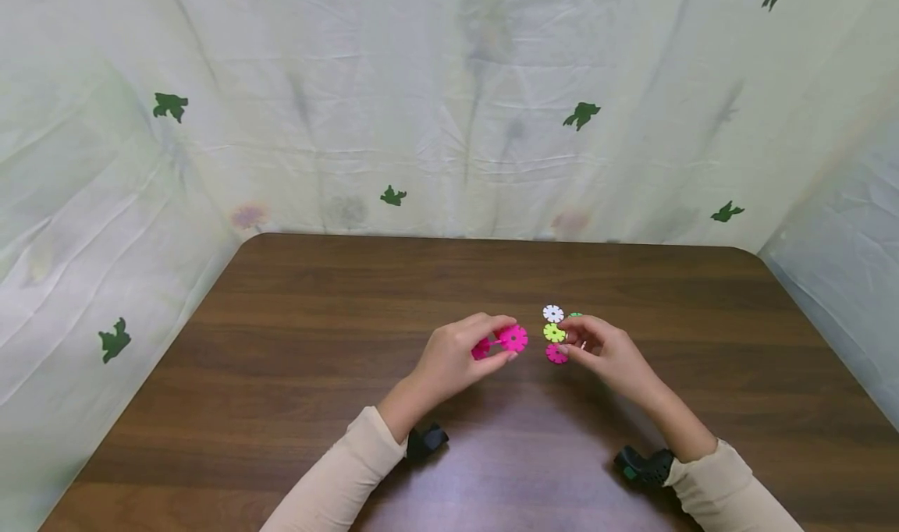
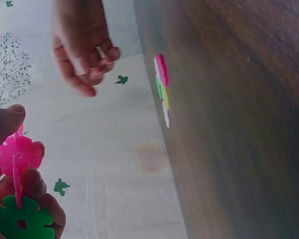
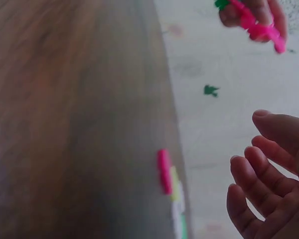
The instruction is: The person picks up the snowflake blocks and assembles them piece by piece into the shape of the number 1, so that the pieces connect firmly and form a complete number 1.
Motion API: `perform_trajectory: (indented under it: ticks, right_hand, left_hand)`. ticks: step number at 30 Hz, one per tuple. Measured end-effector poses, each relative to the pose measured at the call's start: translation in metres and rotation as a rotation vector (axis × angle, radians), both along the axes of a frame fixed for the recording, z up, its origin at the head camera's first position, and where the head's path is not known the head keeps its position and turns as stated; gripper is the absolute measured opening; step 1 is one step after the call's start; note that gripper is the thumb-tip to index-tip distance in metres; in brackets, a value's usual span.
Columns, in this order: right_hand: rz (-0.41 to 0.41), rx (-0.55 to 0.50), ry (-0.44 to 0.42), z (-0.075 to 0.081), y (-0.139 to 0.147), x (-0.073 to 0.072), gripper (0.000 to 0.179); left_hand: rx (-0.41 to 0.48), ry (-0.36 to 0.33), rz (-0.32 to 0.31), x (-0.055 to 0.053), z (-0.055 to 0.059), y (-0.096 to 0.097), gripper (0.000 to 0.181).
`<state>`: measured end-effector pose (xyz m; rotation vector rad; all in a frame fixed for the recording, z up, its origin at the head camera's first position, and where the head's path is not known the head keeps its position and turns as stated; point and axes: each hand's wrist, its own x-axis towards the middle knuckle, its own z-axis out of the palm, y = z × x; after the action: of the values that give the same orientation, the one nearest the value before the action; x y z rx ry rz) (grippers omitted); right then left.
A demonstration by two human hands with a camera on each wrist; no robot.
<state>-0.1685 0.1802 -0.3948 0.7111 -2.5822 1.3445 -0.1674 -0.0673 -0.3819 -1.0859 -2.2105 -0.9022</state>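
My left hand (image 1: 453, 356) grips a chain of notched plastic flower discs slotted into one another. A pink disc (image 1: 520, 334) stands at its front end, and the left wrist view shows a green disc (image 2: 5, 213) lower in the chain, partly hidden by the fingers. My right hand (image 1: 614, 354) hovers over the loose discs on the table, fingers loosely bent with nothing between them. Around its fingertips in the head view lie a white disc (image 1: 552, 310), a yellow disc (image 1: 551, 328), a pink disc (image 1: 553, 358) and a partly covered green disc (image 1: 575, 314).
The brown wooden table (image 1: 316, 298) spans the space under both arms. Behind it hangs a pale curtain (image 1: 421, 126) with green leaf-like marks, meeting the far edge. Black wrist cameras, including one on the right wrist (image 1: 642, 467), sit below the sleeves.
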Motion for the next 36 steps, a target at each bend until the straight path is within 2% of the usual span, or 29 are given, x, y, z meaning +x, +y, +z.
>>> perform_trajectory:
  ticks: [8,16,22,29,36]
  right_hand:
    - [-0.003,0.039,-0.041,-0.026,0.009,-0.012,0.024]
    - [-0.06,0.135,-0.044,-0.041,0.011,-0.016,0.021]
    - [-0.084,0.214,-0.048,-0.042,0.007,-0.016,0.023]
    - [-0.051,0.145,-0.122,-0.037,0.009,-0.014,0.022]
    - [-0.037,0.06,-0.133,-0.024,0.009,-0.013,0.017]
  left_hand:
    - [0.005,0.002,0.004,0.0,0.0,-0.001,0.035]
    - [0.005,-0.003,0.003,0.0,-0.001,-0.001,0.033]
    - [0.011,-0.001,-0.007,0.0,-0.001,-0.001,0.032]
    - [0.012,0.005,-0.01,0.0,-0.001,-0.001,0.032]
    - [0.009,0.005,-0.009,-0.001,0.0,-0.001,0.032]
